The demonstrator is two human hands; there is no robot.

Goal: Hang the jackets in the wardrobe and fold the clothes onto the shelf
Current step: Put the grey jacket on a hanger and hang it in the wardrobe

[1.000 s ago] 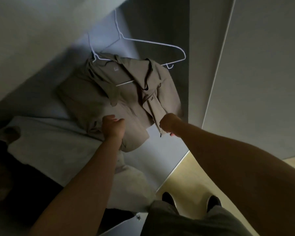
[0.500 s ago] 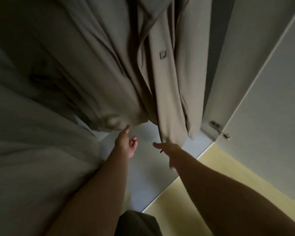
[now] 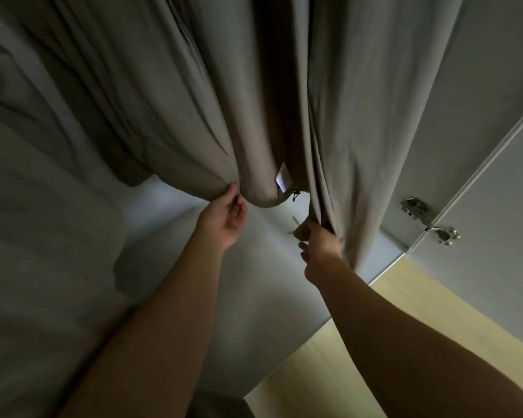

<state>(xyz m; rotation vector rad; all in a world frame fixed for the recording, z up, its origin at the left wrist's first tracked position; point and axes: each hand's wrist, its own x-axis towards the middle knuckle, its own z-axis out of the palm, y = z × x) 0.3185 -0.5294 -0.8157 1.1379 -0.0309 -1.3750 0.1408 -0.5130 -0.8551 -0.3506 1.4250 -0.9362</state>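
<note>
A taupe jacket [image 3: 169, 101] hangs down from above inside the wardrobe and fills the upper half of the view; its hanger is out of sight. The front is open, with a white label [image 3: 283, 181] showing inside near the hem. My left hand [image 3: 224, 218] pinches the hem of the left front panel between thumb and fingers. My right hand [image 3: 317, 245] grips the bottom corner of the right front panel, near the zipper end.
The pale wardrobe floor [image 3: 254, 282] lies below the jacket. A light garment [image 3: 43, 236] fills the left side. The open wardrobe door [image 3: 495, 191] with a metal hinge [image 3: 429, 220] stands at right, above yellow wooden flooring [image 3: 329, 366].
The view dropped from the hanger to the jacket's hem. Both hands slid down the front panels; half a second ago they were loose, now each one holds a hem.
</note>
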